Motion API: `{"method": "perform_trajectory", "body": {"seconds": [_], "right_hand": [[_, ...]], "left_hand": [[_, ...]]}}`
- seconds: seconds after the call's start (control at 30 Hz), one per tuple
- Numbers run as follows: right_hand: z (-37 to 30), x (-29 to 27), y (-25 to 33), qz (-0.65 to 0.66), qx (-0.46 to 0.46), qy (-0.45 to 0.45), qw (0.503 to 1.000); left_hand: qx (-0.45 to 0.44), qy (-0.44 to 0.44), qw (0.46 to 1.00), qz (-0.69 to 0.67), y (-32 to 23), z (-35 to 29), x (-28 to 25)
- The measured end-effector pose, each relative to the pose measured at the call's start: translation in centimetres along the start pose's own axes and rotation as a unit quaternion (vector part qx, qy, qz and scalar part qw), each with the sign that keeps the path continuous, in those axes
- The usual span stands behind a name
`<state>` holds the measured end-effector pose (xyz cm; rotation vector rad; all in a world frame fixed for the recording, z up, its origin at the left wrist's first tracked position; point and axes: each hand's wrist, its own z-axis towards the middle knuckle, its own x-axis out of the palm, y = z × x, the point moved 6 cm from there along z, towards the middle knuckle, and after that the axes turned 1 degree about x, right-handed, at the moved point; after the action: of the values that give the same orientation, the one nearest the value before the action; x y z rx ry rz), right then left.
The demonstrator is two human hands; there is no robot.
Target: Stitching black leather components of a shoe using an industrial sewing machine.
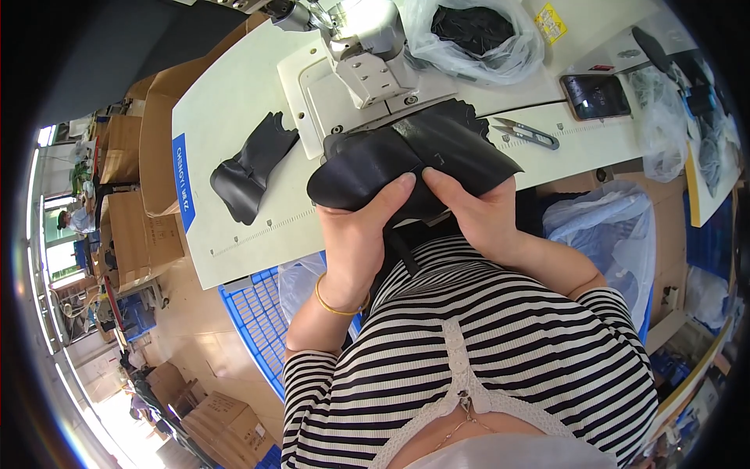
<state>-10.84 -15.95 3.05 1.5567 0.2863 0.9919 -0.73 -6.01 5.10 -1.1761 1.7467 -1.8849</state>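
Both my hands grip a black leather-like piece [410, 152] with a seam down its middle, held over the table's front edge before the sewing machine [363, 66]. My left hand [355, 227] pinches its left half, thumb on top and fingers hidden beneath. On the right half, my right hand [478, 211] does the same, its thumb near the seam. A second black leather-like piece [254, 168] lies on the table to the left. Thread snips [527, 134] rest just right of the held piece.
A clear plastic bag [476, 47] with black pieces stands behind the machine's right side. At the right are a phone [595, 97] and another plastic bag [660, 125]. A blue basket [258, 328] sits under the table [211, 102]; cardboard boxes [144, 234] stand at left.
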Motion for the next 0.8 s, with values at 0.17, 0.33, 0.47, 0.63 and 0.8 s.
{"method": "perform_trajectory", "body": {"seconds": [0.17,0.33,0.47,0.63,0.8], "right_hand": [[-0.2,-0.4,-0.7,0.028,0.021,0.002,0.999],[-0.3,0.1,-0.5,0.038,0.004,-0.002,0.999],[-0.3,-0.2,-0.7,0.033,-0.010,0.001,0.999],[0.0,-0.4,-0.4,0.003,-0.025,-0.002,1.000],[0.1,-0.3,-0.3,-0.012,-0.046,-0.009,0.999]], "left_hand": [[0.002,0.011,1.000,0.017,-0.3,0.6,-0.1],[-0.003,0.008,1.000,0.017,-0.2,0.5,-0.3],[0.002,0.006,1.000,0.016,0.0,0.5,-0.1],[-0.067,-0.048,0.987,-0.138,0.8,0.3,-0.8],[-0.042,-0.040,0.997,-0.056,0.6,0.2,-0.8]]}}
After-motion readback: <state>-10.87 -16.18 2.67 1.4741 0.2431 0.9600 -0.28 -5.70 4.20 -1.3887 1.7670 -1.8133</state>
